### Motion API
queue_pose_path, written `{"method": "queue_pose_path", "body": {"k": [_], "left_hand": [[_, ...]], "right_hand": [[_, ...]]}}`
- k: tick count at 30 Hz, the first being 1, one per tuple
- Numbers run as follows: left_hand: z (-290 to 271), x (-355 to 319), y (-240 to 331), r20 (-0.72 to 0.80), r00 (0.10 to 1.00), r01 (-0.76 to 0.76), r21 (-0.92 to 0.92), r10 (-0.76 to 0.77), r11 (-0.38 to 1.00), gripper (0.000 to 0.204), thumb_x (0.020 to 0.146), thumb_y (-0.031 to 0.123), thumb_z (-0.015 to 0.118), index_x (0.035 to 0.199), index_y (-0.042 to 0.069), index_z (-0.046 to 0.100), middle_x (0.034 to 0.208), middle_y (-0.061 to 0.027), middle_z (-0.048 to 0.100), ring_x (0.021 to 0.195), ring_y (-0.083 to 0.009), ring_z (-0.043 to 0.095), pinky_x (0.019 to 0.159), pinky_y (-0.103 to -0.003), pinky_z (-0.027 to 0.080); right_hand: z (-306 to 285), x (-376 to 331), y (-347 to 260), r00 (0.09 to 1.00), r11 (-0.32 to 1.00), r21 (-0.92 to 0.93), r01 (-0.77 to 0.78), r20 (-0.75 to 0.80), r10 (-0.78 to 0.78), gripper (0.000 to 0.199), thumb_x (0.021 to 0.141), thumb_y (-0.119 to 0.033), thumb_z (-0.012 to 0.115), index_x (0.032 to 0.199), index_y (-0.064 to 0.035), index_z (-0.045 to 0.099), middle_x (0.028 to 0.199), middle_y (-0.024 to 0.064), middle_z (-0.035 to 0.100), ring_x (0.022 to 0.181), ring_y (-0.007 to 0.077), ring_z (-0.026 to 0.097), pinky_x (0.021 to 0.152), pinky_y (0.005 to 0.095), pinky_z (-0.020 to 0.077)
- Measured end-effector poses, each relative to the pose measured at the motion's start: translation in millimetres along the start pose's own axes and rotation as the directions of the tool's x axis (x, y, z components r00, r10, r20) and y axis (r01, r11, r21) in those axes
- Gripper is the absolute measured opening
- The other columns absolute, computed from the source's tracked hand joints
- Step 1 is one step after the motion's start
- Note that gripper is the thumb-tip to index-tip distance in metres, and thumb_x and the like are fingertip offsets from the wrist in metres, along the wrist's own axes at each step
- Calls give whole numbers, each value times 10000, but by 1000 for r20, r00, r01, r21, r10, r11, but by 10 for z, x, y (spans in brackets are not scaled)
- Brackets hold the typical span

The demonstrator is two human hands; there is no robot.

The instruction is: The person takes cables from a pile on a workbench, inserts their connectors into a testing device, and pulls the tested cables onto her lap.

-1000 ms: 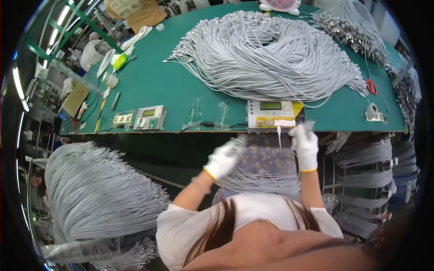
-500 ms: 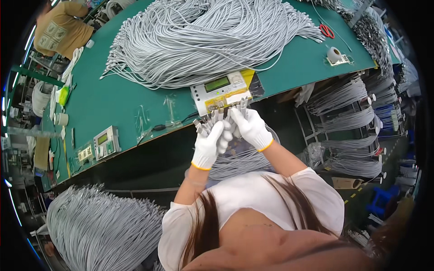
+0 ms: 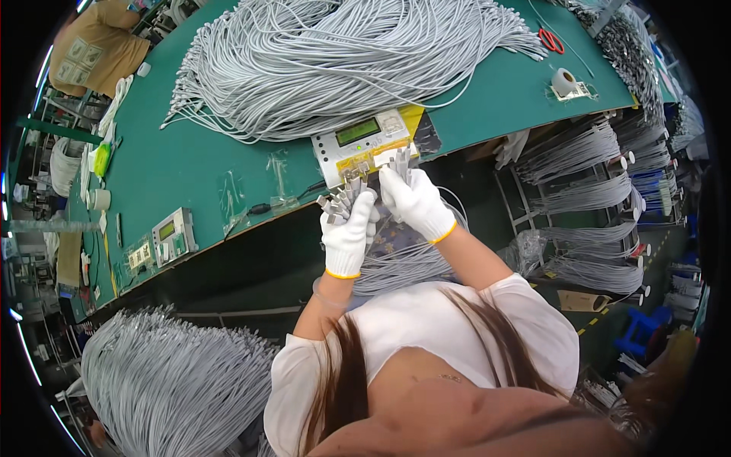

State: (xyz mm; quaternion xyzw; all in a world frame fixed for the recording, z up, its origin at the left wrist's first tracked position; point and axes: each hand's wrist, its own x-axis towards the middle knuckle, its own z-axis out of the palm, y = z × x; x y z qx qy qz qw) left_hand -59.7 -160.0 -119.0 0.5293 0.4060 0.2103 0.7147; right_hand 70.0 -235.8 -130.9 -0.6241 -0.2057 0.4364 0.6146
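Note:
My left hand (image 3: 347, 240), in a white knitted glove with a yellow cuff edge, is closed around a bunch of grey cables whose metal plug ends (image 3: 344, 199) fan out above the thumb. Close by on the right, my right hand (image 3: 415, 204), gloved the same way, grips a few more cables with plugs (image 3: 402, 163) pointing up. Both are at the table's front edge, just before a white cable tester (image 3: 364, 145) with a small green screen and yellow tape. The cables' lengths (image 3: 403, 268) hang down toward my lap.
A large heap of grey cables (image 3: 343, 68) covers the far middle of the green table (image 3: 221, 167). A second tester (image 3: 173, 234) lies at left. Red scissors (image 3: 551, 42) and a tape roll (image 3: 563, 82) lie at right. Cable bundles (image 3: 171, 381) and a cable rack (image 3: 586, 206) flank me.
My hands have drawn apart, the left one shifting slightly left and down and the right one slightly up with its plugs. The whole view has shifted a little.

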Motion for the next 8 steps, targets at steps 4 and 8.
{"method": "queue_pose_path", "body": {"k": [4, 8], "left_hand": [[-3, 32, -21, 64, 998, 16, -109, -9, 994, 251, 944, 300, 618, 945, 51, 656, 610, -18, 593, 440, -83, 490, 397, -212, 371], [10, 88, -44, 69, 998, 10, -135, 0, 991, 258, 945, 313, 613, 943, 57, 642, 617, -22, 595, 444, -90, 505, 393, -209, 374]], "right_hand": [[-17, -13, -45, 999, 993, -113, 38, 4, -38, 481, 978, -428, 524, 705, -40, 604, 603, 35, 584, 575, 127, 545, 563, 300, 440], [-217, -72, -131, 999, 981, -191, 31, 37, -24, 437, 985, -437, 522, 877, -53, 699, 692, 19, 644, 633, 121, 594, 633, 299, 503]]}}
